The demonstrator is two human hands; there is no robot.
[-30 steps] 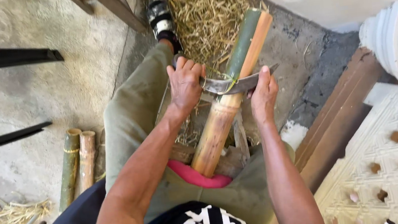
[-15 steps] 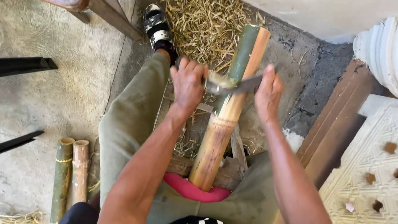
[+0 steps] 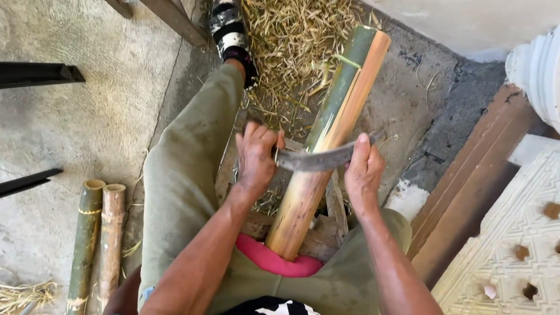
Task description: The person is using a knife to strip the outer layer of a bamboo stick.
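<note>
I see my left hand (image 3: 257,159) and right hand (image 3: 363,172) each closed on one end of a curved blade (image 3: 323,158) laid across one bamboo pole (image 3: 325,146) propped against my lap. Lower length stripped pale, upper side still green. Two poles (image 3: 96,251) lie beside, untouched.
</note>
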